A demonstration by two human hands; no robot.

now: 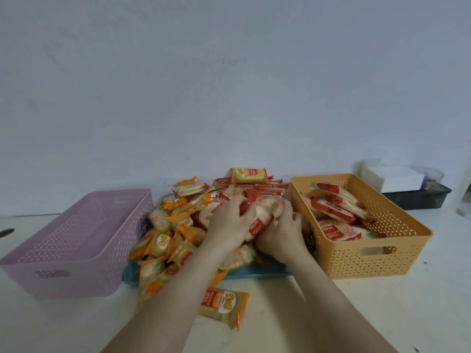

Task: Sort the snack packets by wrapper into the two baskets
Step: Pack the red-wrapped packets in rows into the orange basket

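A heap of snack packets [178, 225] lies on a blue tray [257, 272] between two baskets; some wrappers are orange-edged, others red-edged. The purple basket [76, 240] on the left holds nothing that I can see. The orange basket [369, 253] on the right holds several red-wrapped packets [334, 207]. My left hand [229, 222] and my right hand [280, 233] are both closed around a bundle of red-wrapped packets [265, 212] at the right side of the heap. One orange-wrapped packet [224, 305] lies alone on the table in front of the tray.
A white wall rises right behind the table. At the back right a dark tray [418, 197] carries a white box [397, 178]. A dark object [6, 232] pokes in at the left edge. The pale tabletop [382, 314] stretches toward me.
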